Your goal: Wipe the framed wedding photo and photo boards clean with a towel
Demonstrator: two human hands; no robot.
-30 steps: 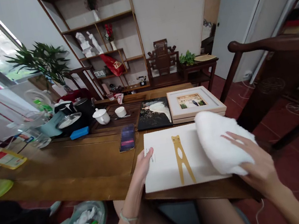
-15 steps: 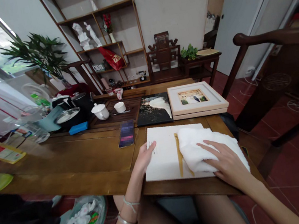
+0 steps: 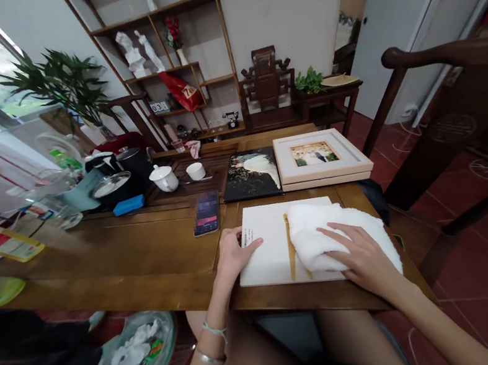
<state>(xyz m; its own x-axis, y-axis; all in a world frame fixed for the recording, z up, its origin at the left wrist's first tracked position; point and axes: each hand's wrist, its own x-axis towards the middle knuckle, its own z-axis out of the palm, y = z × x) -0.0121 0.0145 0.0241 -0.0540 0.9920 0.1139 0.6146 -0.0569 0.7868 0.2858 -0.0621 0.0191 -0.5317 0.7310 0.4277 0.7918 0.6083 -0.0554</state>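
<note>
A white flat board (image 3: 269, 247) with a gold clothespin-shaped mark (image 3: 290, 250) lies at the near edge of the wooden table (image 3: 110, 256). My left hand (image 3: 233, 255) rests flat on the board's left edge, fingers stretched out. My right hand (image 3: 365, 257) presses a white folded towel (image 3: 323, 231) onto the board's right half, fingers spread over the cloth. The towel covers part of the gold mark.
Behind the board lie a dark photo print (image 3: 252, 175) and a white framed photo (image 3: 321, 157). A phone (image 3: 206, 213) lies to the left. Teapot (image 3: 164, 178), cup (image 3: 195, 171), pots and bottles fill the table's left. A lined bin (image 3: 136, 359) stands on the floor.
My right hand has slid the towel leftward from the board's right corner over the gold mark. My left hand has shifted a little further onto the board.
</note>
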